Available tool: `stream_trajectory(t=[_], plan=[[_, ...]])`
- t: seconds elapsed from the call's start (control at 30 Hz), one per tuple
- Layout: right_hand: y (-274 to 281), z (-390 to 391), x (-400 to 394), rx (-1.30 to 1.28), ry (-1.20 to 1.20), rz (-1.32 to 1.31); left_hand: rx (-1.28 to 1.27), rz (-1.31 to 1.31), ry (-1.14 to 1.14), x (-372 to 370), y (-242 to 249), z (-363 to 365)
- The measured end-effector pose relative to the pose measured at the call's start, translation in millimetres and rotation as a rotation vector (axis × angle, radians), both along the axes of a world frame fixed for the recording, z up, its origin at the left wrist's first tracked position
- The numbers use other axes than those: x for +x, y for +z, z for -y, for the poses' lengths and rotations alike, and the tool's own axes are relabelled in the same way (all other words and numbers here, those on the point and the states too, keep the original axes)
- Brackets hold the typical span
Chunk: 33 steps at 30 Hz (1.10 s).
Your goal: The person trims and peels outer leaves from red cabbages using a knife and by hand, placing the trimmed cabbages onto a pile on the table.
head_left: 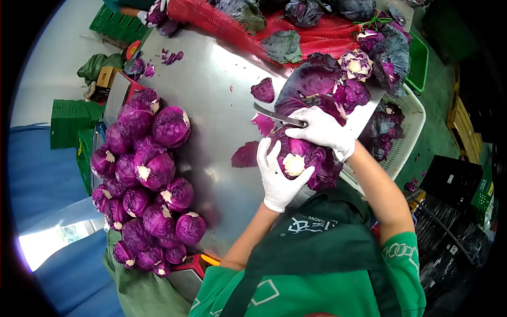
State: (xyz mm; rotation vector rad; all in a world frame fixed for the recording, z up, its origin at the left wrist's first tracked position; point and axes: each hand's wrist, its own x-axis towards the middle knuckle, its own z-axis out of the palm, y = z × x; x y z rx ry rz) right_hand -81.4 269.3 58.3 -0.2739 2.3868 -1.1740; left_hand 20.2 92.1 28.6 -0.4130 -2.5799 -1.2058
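My left hand (281,179), in a white glove, is spread around the near left side of a red cabbage (311,153) and holds it. The cabbage's pale cut stem (293,165) faces up. A knife (277,115) is in my gloved right hand (323,129), its blade pointing left over the metal table. This hand rests on the upper right side of the same cabbage, near loose outer leaves (311,79). Torn purple leaf pieces (246,155) lie on the table left of my hands.
A pile of trimmed red cabbages (153,166) covers the left side of the metal table (222,105). A red mesh sack (227,26) with untrimmed cabbages lies at the far side. At right stands a white basket (414,119) holding leaves. Another person's gloved hand (142,17) shows at top left.
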Motion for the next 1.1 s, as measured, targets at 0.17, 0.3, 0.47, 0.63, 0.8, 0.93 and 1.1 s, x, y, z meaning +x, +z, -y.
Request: stream_trajectory(t=[0.17, 0.3, 0.47, 0.63, 0.8, 0.93, 1.1], plan=[[-16.5, -0.4, -4.0, -0.152, -0.077, 0.105, -0.002, -0.028, -0.065, -2.5, 1.5, 8.8], [-34.3, 10.5, -13.3, 0.037, -0.069, -0.384, 0.008, -0.044, -0.068, -0.5, -0.2, 7.4], [-19.6, 16.0, -5.8, 0.092, -0.041, -0.219, 0.04, -0.058, -0.043, 7.2, -11.7, 15.9], [-18.0, -1.0, -6.6, -0.035, 0.073, 0.143, 0.085, -0.044, -0.142, 2.4, -12.3, 23.4], [-61.6, 9.1, -19.1, 0.224, -0.028, -0.178, 0.026, -0.078, -0.121, 8.8, -8.1, 12.8], [-74.9, 3.5, -28.0, 0.301, 0.016, -0.218, 0.039, -0.215, -0.071, 39.6, -29.7, 18.1], [-35.3, 0.8, -11.2, 0.273, -0.027, -0.448, 0.048, -0.094, 0.011, 55.1, -28.0, 48.6]])
